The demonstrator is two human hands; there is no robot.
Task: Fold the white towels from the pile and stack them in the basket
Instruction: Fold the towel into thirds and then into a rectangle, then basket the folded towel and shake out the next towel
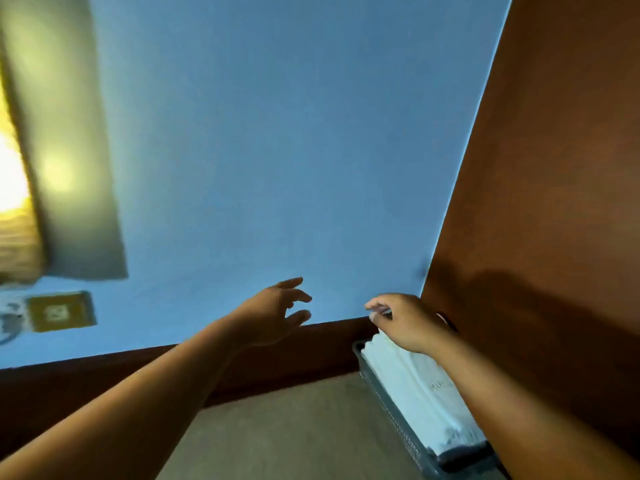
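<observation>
A dark grey basket point(394, 410) stands at the lower right against a brown panel. Folded white towels point(415, 382) are stacked inside it. My right hand point(403, 322) hovers over the far end of the stack with loosely curled fingers; whether it touches the towels I cannot tell. My left hand point(277, 308) is raised in the air left of the basket, its fingers spread and relaxed, holding nothing. The pile of unfolded towels is out of view.
A blue wall point(259, 150) fills most of the view, with a brown baseboard point(277, 362) below it. A brown wooden panel point(554, 202) rises on the right. A wall socket point(60, 311) and a lit lamp point(14, 178) are at the left. The tan surface point(294, 438) lies below.
</observation>
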